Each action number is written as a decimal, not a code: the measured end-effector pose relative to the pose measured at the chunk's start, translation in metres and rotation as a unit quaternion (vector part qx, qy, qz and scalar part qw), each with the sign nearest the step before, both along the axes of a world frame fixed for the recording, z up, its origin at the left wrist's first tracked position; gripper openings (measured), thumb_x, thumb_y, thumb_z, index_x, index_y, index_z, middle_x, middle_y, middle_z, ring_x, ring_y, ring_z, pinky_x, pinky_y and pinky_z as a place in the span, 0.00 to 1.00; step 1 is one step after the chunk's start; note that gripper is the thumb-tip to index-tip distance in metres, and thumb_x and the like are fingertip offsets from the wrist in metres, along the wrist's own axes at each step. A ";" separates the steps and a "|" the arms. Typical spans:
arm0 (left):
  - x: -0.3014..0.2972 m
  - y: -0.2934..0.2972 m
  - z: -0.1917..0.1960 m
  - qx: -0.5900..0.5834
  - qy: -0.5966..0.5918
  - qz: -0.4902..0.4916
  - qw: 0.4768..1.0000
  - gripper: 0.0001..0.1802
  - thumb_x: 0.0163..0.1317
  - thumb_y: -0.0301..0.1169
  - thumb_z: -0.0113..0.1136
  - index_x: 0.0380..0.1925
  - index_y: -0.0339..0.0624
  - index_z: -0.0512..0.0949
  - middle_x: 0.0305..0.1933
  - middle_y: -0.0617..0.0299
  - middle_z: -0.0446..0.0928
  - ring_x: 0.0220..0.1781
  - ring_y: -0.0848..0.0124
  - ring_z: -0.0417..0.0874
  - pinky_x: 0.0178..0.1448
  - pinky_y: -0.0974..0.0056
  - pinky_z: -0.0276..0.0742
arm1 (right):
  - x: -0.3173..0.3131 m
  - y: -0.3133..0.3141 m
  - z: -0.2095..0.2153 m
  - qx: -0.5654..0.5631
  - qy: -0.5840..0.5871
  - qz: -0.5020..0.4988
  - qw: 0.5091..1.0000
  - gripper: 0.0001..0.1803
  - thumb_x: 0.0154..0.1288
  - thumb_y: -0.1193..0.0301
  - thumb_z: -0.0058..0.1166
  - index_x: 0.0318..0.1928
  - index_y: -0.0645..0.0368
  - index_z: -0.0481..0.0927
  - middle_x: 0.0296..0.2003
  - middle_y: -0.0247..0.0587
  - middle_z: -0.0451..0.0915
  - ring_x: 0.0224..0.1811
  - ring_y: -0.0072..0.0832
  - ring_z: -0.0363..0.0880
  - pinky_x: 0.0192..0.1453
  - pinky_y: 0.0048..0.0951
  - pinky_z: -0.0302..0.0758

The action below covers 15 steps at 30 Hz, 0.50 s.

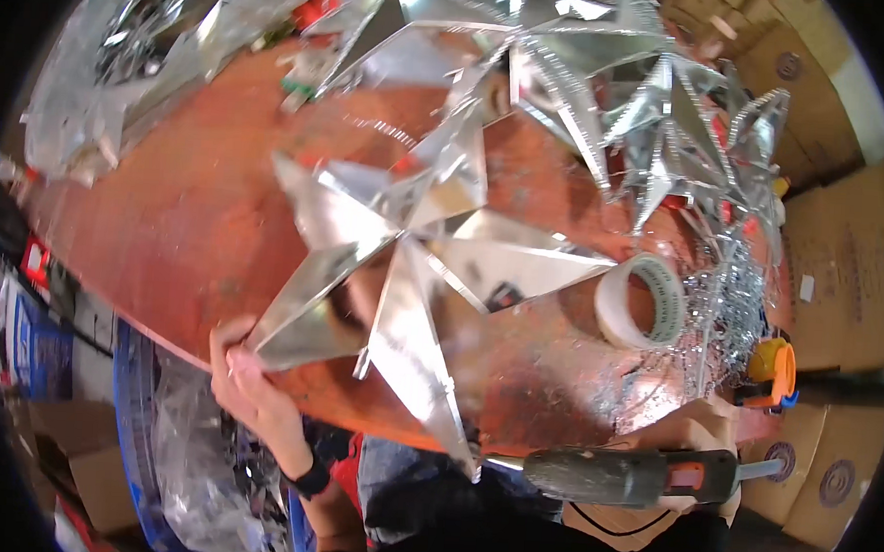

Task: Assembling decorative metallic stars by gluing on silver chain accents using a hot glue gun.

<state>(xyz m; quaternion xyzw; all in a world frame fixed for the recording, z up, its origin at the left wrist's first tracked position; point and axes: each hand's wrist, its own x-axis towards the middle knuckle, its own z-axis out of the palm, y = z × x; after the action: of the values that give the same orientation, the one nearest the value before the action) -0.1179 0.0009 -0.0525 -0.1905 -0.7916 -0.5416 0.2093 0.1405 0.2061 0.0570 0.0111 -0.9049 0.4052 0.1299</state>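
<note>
A shiny silver five-pointed star (409, 324) lies over the red round table, its front facing up. My left hand (251, 386) pinches the tip of its left lower point between thumb and fingers. At the lower right, my right hand (699, 429) is wrapped round a dark hot glue gun (591, 476), with a pale glue stick jutting from its back end. The gun's nozzle is at the tip of the star's lowest point, near the table's front edge; whether they touch I cannot tell.
More silver stars (563, 62) are piled at the back. On the right of the red table (163, 251) are a tape roll (615, 305), silver tinsel (731, 301) and an orange-handled tool (782, 369). Cardboard boxes (842, 277) stand beyond. A blue crate (133, 440) holds clear plastic bags.
</note>
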 end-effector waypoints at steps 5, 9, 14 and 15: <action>-0.001 -0.011 -0.004 -0.004 0.005 0.034 0.999 0.25 0.68 0.46 0.36 0.33 0.31 0.72 0.29 0.56 0.71 0.32 0.66 0.71 0.38 0.64 0.65 | 0.004 0.010 0.013 0.075 -0.025 -0.149 0.986 0.17 0.48 0.66 0.67 0.35 0.62 0.77 0.34 0.43 0.74 0.35 0.32 0.74 0.38 0.33 0.69; 0.005 -0.002 0.002 0.027 -0.006 0.009 1.000 0.24 0.68 0.44 0.36 0.32 0.31 0.70 0.33 0.55 0.70 0.35 0.64 0.70 0.45 0.62 0.65 | 0.020 0.027 -0.002 0.066 -0.043 -0.316 0.945 0.15 0.51 0.68 0.66 0.35 0.63 0.78 0.32 0.41 0.71 0.32 0.28 0.70 0.34 0.30 0.66; 0.006 0.000 0.003 0.026 -0.031 -0.006 0.999 0.25 0.69 0.45 0.36 0.36 0.29 0.72 0.39 0.52 0.73 0.43 0.60 0.72 0.52 0.60 0.65 | 0.025 0.043 -0.014 -0.024 -0.067 -0.408 0.910 0.19 0.56 0.61 0.65 0.33 0.67 0.77 0.23 0.42 0.73 0.21 0.28 0.69 0.27 0.29 0.68; 0.005 -0.003 0.002 0.020 -0.035 -0.002 0.999 0.26 0.69 0.45 0.36 0.38 0.29 0.72 0.40 0.51 0.74 0.45 0.58 0.72 0.55 0.59 0.65 | 0.023 0.047 -0.015 0.013 -0.081 -0.407 0.910 0.20 0.56 0.60 0.64 0.33 0.67 0.76 0.23 0.44 0.73 0.21 0.30 0.69 0.28 0.30 0.69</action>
<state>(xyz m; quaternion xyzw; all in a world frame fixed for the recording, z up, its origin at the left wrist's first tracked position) -0.1128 -0.0016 -0.0504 -0.1686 -0.7870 -0.5641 0.1842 0.1631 0.2526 0.0421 -0.3897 -0.8432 0.3051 0.2100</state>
